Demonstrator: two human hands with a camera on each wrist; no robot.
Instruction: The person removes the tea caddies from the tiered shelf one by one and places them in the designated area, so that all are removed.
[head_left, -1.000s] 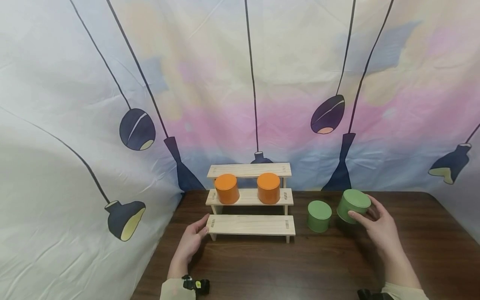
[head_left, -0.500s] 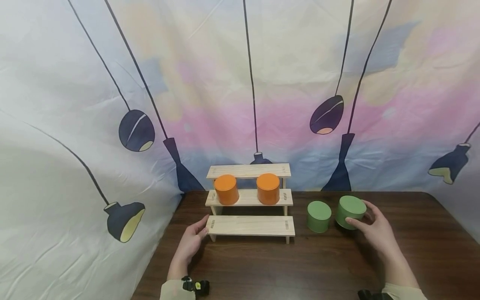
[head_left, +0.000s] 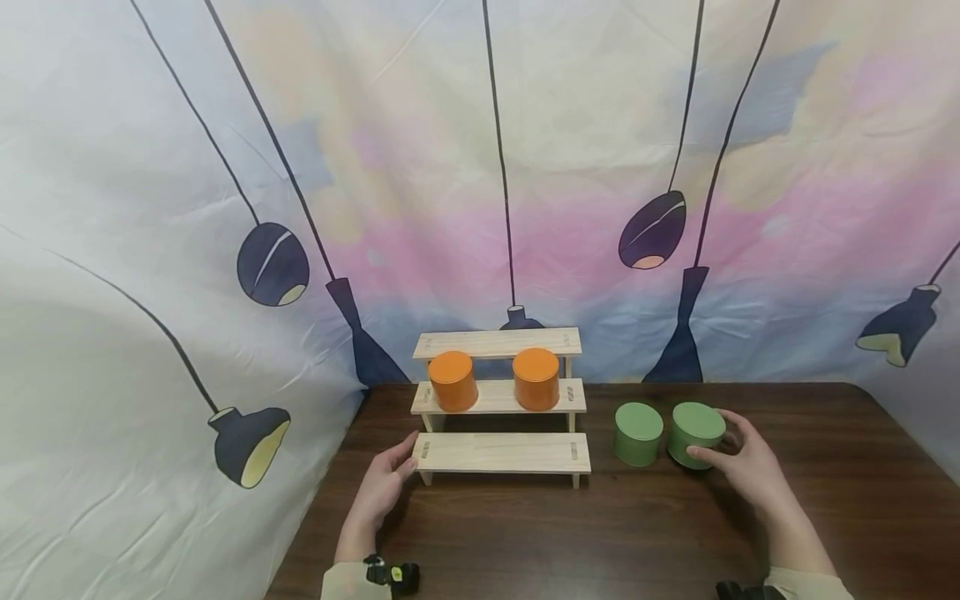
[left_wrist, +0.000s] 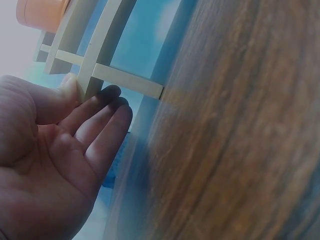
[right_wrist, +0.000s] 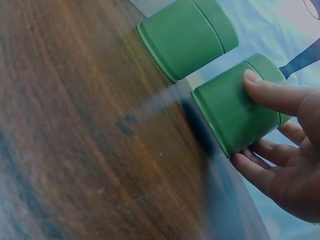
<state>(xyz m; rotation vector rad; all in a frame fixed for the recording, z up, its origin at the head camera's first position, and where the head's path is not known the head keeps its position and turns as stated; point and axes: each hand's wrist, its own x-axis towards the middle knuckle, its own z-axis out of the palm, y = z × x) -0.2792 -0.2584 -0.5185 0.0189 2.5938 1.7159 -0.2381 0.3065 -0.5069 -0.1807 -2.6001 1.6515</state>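
On the right, my right hand [head_left: 744, 462] grips a green tin [right_wrist: 235, 107] between thumb and fingers. In the right wrist view a shadow lies under its base, so the tin seems just off the table. A second green tin [head_left: 638, 435] stands upright close to its left, a narrow gap between them. My left hand [head_left: 384, 483] pinches the left end of the lowest step of a three-tier wooden stand [head_left: 498, 452], thumb at the board's edge and fingers partly behind it. Two orange tins [head_left: 453, 381] stand upright and apart on the middle step.
A dark brown wooden table [head_left: 570, 533] carries everything. Behind it hangs a pale cloth [head_left: 585, 167] printed with lamps, close to the stand's back. The stand's top step [head_left: 497, 342] and lowest step bear no tins.
My right hand has lowered the green tin and moved it slightly left, nearer the other green tin. My left hand has stayed at the stand.
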